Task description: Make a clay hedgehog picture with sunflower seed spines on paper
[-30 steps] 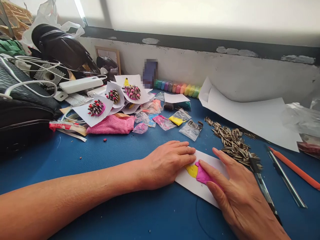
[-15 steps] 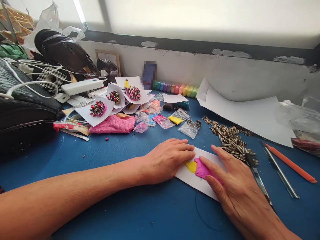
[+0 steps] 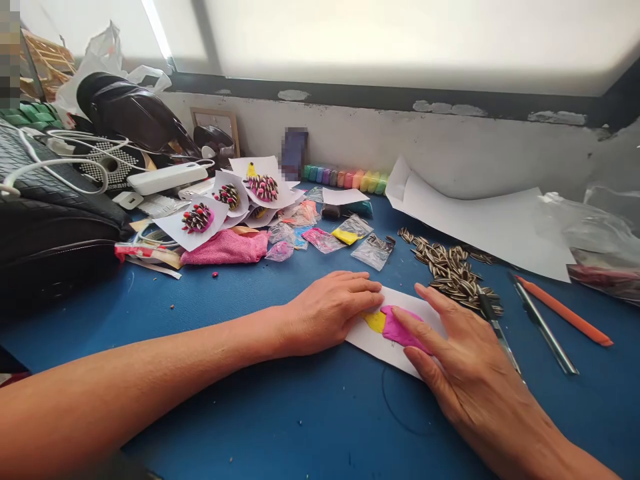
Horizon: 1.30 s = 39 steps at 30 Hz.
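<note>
A white sheet of paper point(image 3: 365, 343) lies on the blue table, bearing a flattened patch of pink modelling clay point(image 3: 397, 330) that meets a smaller yellow clay patch point(image 3: 376, 322). My left hand point(image 3: 327, 313) rests flat on the paper's left end, fingers stretched out beside the yellow clay. Fingers apart, my right hand point(image 3: 465, 363) lies over the paper's right side. Its index finger touches the pink clay, and the hand covers part of that clay. Striped sunflower seeds point(image 3: 445, 267) lie in a heap just beyond the right hand.
An orange stick-shaped tool point(image 3: 565, 312) and a slim pen-like tool point(image 3: 545, 327) lie at right. Small clay bags point(image 3: 350, 230) sit beyond the hands. Seed-covered clay pieces point(image 3: 197, 219) on paper stand near a pink cloth point(image 3: 225, 247). A black bag point(image 3: 55, 220) is at left.
The view has shifted slightly, so the table items appear a little displaced. Both hands stay on the paper, the right index finger still on the pink clay.
</note>
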Each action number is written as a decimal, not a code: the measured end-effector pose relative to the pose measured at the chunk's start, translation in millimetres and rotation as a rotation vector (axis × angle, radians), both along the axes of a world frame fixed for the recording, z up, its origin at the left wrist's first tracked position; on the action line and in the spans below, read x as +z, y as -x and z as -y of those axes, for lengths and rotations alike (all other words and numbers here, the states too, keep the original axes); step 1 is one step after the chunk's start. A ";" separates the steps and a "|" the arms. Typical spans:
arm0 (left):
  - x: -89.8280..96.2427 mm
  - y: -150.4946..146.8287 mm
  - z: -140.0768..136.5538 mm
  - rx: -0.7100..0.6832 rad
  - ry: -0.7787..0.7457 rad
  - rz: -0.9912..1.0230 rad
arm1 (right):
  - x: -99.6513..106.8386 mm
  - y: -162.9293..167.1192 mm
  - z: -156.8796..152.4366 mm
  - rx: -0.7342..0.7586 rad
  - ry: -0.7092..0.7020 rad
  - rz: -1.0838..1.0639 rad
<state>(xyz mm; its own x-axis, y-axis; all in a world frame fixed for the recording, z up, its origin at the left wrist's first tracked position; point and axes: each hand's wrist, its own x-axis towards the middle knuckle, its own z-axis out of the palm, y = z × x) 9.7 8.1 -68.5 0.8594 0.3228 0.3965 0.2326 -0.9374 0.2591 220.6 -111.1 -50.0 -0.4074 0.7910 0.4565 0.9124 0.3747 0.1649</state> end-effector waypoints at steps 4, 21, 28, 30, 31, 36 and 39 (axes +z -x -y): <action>-1.0 0.7 -0.2 -0.002 0.005 -0.013 | 2.2 0.1 1.0 0.031 -0.040 -0.023; -2.4 2.8 -1.9 -0.017 0.017 -0.045 | -1.9 2.4 -4.2 0.000 -0.022 0.004; -1.0 1.6 -1.2 -0.017 0.042 -0.052 | -4.3 -1.3 -4.8 -0.011 -0.016 -0.016; -1.4 1.4 -1.5 -0.019 0.043 -0.046 | -4.9 -0.3 -6.1 -0.007 -0.015 -0.012; -1.7 1.4 -1.7 -0.023 0.043 -0.045 | -5.2 0.5 -6.7 -0.013 -0.016 -0.010; -2.2 2.3 -2.1 -0.027 0.040 -0.064 | -6.0 2.2 -6.6 -0.030 -0.015 0.003; -0.8 2.2 -1.7 -0.017 0.035 -0.067 | -6.0 1.1 -5.1 -0.039 -0.011 -0.015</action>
<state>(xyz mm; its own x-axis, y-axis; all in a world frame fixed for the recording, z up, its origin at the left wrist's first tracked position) 7.6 9.8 -69.3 0.8891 0.3202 0.3271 0.2340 -0.9322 0.2763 219.5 -106.0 -55.9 -0.3690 0.8012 0.4710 0.9288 0.3366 0.1551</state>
